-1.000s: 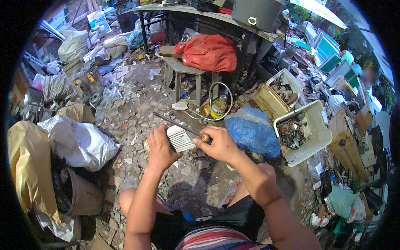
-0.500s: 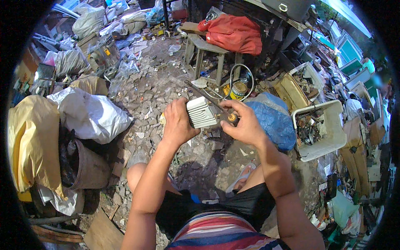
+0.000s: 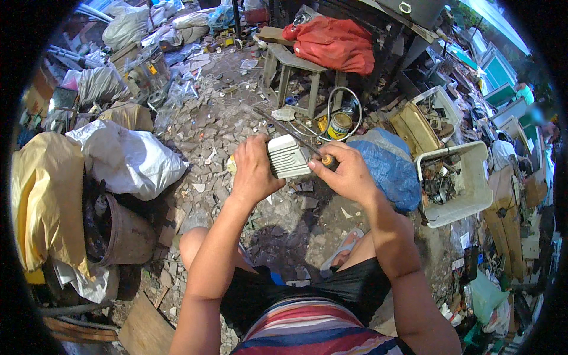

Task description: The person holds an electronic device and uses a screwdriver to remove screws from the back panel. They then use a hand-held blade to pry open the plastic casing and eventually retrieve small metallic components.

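Observation:
In my left hand (image 3: 252, 168) is an off-white plastic case (image 3: 288, 157) with a row of ridges along its face, gripped round its left side. My right hand (image 3: 346, 171) closes on a screwdriver (image 3: 329, 161) with a dark and amber handle. Its long thin shaft slants up and left, passing over the case's upper right corner, with the tip beyond the case. The right thumb and fingertips meet the case's right edge. Both hands are above the ground, in front of my knees.
Broken shards cover the ground. Beyond the hands stand a wooden stool (image 3: 296, 66) with a red cloth (image 3: 334, 46) and a paint can (image 3: 339, 124). On the right are a blue bag (image 3: 387, 168) and a white bin (image 3: 458, 210); on the left, a white sack (image 3: 127, 157) and a bucket (image 3: 131, 236).
The screwdriver has shifted slightly up and left. My right thumb and fingers have drawn together toward the case's right edge. My left hand keeps its hold on the case.

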Available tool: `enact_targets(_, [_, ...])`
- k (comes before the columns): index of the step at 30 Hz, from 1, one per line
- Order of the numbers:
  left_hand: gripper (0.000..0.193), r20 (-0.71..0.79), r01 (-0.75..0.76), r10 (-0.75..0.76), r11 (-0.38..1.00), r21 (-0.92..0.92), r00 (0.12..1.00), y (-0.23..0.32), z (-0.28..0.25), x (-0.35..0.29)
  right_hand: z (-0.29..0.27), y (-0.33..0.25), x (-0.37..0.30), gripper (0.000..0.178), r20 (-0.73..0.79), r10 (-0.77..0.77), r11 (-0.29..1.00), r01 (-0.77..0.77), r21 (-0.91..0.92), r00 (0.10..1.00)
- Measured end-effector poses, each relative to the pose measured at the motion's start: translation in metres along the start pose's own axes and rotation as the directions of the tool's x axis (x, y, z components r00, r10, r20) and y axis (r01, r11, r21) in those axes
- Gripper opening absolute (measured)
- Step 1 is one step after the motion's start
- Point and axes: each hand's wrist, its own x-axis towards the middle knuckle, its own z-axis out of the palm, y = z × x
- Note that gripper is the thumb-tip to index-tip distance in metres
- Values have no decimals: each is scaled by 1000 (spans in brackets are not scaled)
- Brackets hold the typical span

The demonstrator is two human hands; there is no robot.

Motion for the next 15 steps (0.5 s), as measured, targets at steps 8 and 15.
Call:
enact_targets(8, [86, 8, 4, -4, 1000, -21, 1000, -1, 0, 0, -3, -4, 1, 32, 56, 136, 991, -135, -16, 989])
enact_targets(15, [87, -5, -1, 1, 1000, -15, 1000, -2, 0, 0, -1, 0, 0, 35, 60, 192, 981, -192, -3, 980])
